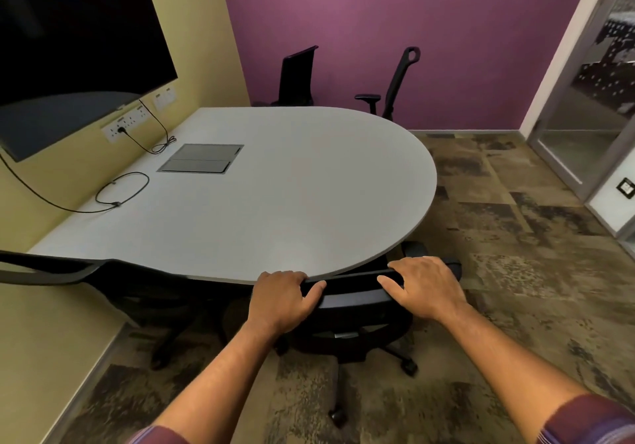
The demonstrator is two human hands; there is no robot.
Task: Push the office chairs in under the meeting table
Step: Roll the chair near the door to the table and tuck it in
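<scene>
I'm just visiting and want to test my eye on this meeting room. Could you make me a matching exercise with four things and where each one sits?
Things:
1. chair being held
2. screen
3. looped cable
4. chair with headrest

Places:
A. on the yellow wall
B. lying on the table
C. by the purple wall, beyond the table
D. at the table's near edge, under the left hand and right hand

Pairs: 1-D, 2-A, 3-B, 4-C
</scene>
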